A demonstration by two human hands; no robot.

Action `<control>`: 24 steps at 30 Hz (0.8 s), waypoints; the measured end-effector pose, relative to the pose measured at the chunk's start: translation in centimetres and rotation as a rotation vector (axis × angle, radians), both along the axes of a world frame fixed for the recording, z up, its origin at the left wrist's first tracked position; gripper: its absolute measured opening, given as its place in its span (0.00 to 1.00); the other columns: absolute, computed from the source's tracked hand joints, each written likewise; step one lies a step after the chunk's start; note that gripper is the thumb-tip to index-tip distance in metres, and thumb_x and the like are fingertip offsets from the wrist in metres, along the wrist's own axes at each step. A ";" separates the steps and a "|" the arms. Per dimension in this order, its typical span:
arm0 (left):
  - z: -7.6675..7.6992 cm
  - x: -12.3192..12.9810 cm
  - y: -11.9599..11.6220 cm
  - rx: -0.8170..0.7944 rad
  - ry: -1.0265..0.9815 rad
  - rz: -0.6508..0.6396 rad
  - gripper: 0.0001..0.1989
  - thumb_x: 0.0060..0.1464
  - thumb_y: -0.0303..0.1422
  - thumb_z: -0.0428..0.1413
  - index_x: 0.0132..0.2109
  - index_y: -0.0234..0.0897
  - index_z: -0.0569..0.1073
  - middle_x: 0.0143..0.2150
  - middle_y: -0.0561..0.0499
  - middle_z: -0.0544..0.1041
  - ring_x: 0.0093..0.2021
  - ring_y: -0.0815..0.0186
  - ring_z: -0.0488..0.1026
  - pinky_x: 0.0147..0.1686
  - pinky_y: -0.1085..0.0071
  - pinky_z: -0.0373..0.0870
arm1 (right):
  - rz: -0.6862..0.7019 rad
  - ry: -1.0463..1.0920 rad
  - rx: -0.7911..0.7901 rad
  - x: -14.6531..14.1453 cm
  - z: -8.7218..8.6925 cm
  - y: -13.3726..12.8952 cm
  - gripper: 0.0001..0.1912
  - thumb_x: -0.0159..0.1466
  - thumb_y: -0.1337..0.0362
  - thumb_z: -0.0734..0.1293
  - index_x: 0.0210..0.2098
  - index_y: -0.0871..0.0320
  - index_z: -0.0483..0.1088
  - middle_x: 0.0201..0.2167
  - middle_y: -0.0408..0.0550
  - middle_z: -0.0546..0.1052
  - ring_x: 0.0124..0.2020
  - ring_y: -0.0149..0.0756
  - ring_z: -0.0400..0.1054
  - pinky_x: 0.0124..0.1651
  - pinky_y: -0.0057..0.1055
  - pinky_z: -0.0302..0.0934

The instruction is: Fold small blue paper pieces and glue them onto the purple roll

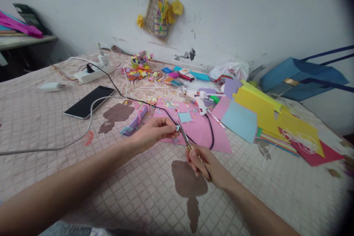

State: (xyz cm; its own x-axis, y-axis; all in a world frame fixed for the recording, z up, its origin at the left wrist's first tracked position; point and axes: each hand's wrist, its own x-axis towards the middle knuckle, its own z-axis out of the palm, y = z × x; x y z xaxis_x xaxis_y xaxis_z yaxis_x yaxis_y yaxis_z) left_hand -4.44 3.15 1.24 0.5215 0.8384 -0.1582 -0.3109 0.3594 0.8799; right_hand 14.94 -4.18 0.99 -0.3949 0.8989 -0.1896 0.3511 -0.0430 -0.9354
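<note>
Between the thumb and fingers of my left hand (162, 129) is a small light-blue paper piece (177, 128). My right hand (201, 162) is wrapped round the handles of a pair of scissors (184, 136). The blades point up and away, right beside the paper piece; whether they touch it I cannot tell. Beyond the hands lies a pink sheet (204, 132) strewn with paper scraps, with a light-blue paper square (185, 117) on it. A purple paper roll (135, 121) rests left of the sheet.
A white glue gun (202, 102) stands behind the sheet, its black cord looping forward. On the left are a phone (90, 102), a charger (51, 87), a power strip (94, 73) and trailing cables. Coloured sheets (254, 103) and a blue bag (298, 77) occupy the right.
</note>
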 end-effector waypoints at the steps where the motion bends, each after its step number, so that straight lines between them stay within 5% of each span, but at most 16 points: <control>1: -0.1 0.0 -0.1 -0.003 0.000 0.001 0.07 0.45 0.30 0.62 0.28 0.31 0.71 0.28 0.49 0.75 0.30 0.71 0.72 0.35 0.74 0.67 | -0.006 -0.013 0.015 0.0 0.0 0.0 0.22 0.64 0.45 0.54 0.27 0.58 0.59 0.19 0.37 0.57 0.18 0.25 0.51 0.22 0.23 0.51; 24: 0.0 1.3 -1.7 -0.046 -0.085 0.146 0.08 0.47 0.30 0.61 0.27 0.32 0.70 0.26 0.52 0.73 0.29 0.72 0.69 0.34 0.73 0.62 | -0.096 -0.128 0.138 -0.7 0.0 0.0 0.26 0.61 0.41 0.54 0.21 0.56 0.54 0.14 0.37 0.58 0.17 0.27 0.54 0.19 0.25 0.49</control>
State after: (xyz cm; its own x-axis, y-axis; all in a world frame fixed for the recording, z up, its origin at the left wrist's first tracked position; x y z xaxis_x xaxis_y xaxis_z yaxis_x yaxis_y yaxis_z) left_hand -3.09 1.45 1.26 0.4076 0.8993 -0.1586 -0.4356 0.3441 0.8318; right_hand 14.21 -4.14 1.04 -0.2868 0.9523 -0.1048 0.4677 0.0437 -0.8828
